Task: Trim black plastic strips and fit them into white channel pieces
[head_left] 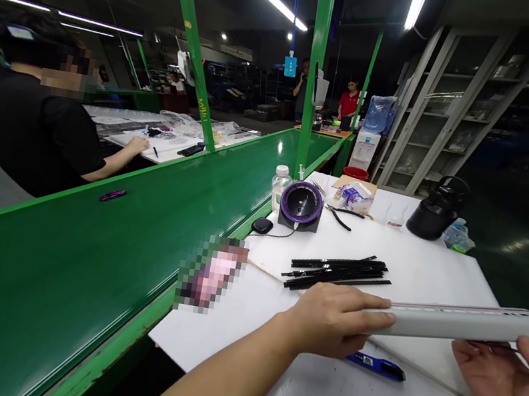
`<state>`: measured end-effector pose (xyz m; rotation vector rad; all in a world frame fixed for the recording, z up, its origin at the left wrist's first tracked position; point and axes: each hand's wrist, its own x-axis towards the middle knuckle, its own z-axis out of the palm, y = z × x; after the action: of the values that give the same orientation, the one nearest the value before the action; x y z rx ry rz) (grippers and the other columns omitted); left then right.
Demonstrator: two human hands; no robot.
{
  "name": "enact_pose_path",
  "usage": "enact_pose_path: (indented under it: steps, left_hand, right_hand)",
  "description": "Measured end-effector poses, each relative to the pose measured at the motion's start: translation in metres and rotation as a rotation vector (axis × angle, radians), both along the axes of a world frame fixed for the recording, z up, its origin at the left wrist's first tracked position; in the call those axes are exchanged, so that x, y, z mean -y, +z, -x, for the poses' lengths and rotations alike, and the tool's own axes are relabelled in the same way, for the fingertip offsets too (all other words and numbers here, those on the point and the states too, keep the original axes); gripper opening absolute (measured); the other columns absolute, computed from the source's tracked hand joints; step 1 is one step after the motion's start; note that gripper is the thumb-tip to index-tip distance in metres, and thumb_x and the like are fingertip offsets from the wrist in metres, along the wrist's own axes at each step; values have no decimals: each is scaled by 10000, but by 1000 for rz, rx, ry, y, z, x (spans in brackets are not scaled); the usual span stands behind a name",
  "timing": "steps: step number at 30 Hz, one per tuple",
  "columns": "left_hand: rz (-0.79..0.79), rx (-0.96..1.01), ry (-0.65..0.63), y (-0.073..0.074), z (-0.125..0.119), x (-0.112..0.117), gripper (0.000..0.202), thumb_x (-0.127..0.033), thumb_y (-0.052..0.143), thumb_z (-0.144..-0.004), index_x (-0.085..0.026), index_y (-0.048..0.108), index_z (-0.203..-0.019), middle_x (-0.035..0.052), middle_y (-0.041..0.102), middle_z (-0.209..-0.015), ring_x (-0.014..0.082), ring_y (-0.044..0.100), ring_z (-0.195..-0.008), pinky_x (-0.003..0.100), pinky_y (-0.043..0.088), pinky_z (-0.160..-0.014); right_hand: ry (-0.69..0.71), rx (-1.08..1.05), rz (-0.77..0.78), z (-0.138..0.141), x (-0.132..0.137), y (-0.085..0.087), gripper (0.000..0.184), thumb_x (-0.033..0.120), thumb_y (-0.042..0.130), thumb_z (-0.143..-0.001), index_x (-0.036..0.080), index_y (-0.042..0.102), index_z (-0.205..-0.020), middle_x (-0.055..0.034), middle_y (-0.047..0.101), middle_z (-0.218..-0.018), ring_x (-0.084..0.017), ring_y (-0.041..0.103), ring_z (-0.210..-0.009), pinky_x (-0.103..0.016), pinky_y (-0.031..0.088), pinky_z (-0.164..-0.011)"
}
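A long grey-white bar-shaped housing (pixel 467 323) lies level above the white worktable (pixel 435 267). My left hand (pixel 335 318) is closed around its left end. My right hand (pixel 507 384) is under its right end, palm up with fingers spread, touching or just below the bar. A bundle of thin black strips (pixel 338 271) lies on the table just beyond my left hand. A blue-and-black pen-like tool (pixel 376 364) lies on the table under the bar.
A green conveyor belt (pixel 82 255) runs along the left, with a small purple item (pixel 113 195) on it. A person in black (pixel 33 125) sits across it. On the table's far end stand a purple-ringed round device (pixel 300 205), a bottle (pixel 279 186), pliers (pixel 342 218) and a black kettle (pixel 437 210).
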<state>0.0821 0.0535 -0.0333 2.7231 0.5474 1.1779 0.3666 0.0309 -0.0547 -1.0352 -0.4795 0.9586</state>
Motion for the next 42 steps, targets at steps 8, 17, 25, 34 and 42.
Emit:
enact_pose_path:
  steps: [8, 17, 25, 34, 42]
  left_hand:
    - [-180, 155, 90, -7, -5, -9, 381, -166, 554, -790, -206, 567, -1169, 38, 664, -1208, 163, 661, -1004, 254, 560, -766]
    - [-177, 133, 90, -6, -3, -8, 384, -179, 552, -806, -212, 553, -1188, 36, 652, -1229, 159, 651, -1023, 256, 561, -798]
    - [-193, 128, 90, -7, -5, -8, 365, -177, 570, -805, -185, 571, -1170, 46, 658, -1218, 153, 647, -1030, 242, 552, -797]
    - [-122, 95, 60, -9, -4, -8, 369, -201, 569, -844, -182, 548, -1211, 59, 623, -1272, 167, 621, -1093, 256, 539, -866]
    - [14, 11, -13, -10, -1, -9, 454, -330, 536, -917, -203, 443, -1343, 86, 535, -1375, 190, 536, -1225, 283, 496, -972]
  right_hand:
    - [136, -304, -73, -5, -3, -11, 291, 94, 725, -698, 150, 675, -979, -45, 514, -896, -131, 514, -671, -226, 553, -525]
    - [91, -169, 101, 0, -5, -6, 351, 175, 750, -672, 205, 715, -1019, -75, 587, -1030, -192, 587, -800, -254, 609, -612]
    - [15, -221, 120, 2, -6, -5, 269, 122, 719, -665, 178, 734, -928, -86, 600, -1009, -179, 603, -772, -231, 602, -608]
    - [24, -180, 186, 13, -3, 6, 291, 104, 643, -747, 226, 730, -996, -57, 620, -1033, -172, 621, -795, -210, 605, -593]
    - [20, -162, 162, 7, -3, 1, 239, 97, 625, -793, 202, 723, -984, -74, 625, -1025, -174, 629, -825, -211, 603, -624]
